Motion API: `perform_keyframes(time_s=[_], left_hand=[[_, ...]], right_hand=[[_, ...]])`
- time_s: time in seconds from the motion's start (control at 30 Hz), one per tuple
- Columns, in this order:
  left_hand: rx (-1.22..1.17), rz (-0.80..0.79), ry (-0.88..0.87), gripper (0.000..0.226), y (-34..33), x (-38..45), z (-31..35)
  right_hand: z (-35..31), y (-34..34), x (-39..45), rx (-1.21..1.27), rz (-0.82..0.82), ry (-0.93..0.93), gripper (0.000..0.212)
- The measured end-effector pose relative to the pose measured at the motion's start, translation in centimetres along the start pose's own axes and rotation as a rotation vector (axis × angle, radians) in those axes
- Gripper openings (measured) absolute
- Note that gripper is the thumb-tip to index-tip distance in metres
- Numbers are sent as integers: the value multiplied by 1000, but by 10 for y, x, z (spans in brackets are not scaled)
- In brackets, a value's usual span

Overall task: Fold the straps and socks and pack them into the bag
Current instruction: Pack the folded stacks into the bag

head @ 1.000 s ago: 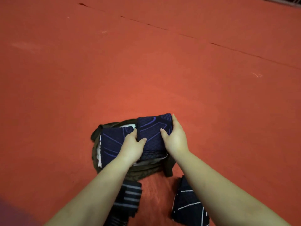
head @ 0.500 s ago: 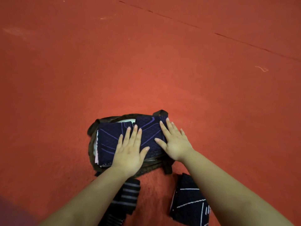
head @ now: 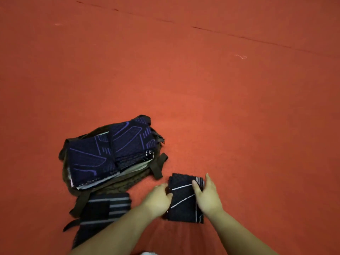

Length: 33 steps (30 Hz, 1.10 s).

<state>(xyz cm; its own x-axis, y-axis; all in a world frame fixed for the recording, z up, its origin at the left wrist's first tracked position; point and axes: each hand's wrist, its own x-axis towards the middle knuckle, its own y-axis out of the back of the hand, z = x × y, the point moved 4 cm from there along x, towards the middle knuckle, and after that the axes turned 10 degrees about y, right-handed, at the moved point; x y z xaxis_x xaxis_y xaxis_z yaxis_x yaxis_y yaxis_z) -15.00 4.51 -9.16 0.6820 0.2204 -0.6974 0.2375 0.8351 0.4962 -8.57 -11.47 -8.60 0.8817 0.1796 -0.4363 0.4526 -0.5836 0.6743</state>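
Both hands, left [head: 159, 198] and right [head: 208, 196], pinch the sock's [head: 184, 198] side edges, probably to lift it toward the bag [head: 117, 186].

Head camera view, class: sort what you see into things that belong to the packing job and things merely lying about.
Belonging to the job:
brown bag
navy folded pieces on the bag
black folded piece, between left hand and right hand
grey-striped strap

Lying about:
pale scrap on the red floor
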Motion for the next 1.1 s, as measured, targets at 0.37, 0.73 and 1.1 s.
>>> perform_keyframes(time_s=[0.37, 0.73, 1.1], left_hand=[[-452, -85, 314, 16, -32, 11, 0], [-958, -277, 175, 27, 2, -37, -3], [-1221, -132, -58, 34, 99, -85, -9]], right_hand=[[21, -13, -34, 433, 159, -140, 56], [-33, 7, -36, 753, -180, 116, 22], [-149, 30, -25, 696, -327, 279, 20]])
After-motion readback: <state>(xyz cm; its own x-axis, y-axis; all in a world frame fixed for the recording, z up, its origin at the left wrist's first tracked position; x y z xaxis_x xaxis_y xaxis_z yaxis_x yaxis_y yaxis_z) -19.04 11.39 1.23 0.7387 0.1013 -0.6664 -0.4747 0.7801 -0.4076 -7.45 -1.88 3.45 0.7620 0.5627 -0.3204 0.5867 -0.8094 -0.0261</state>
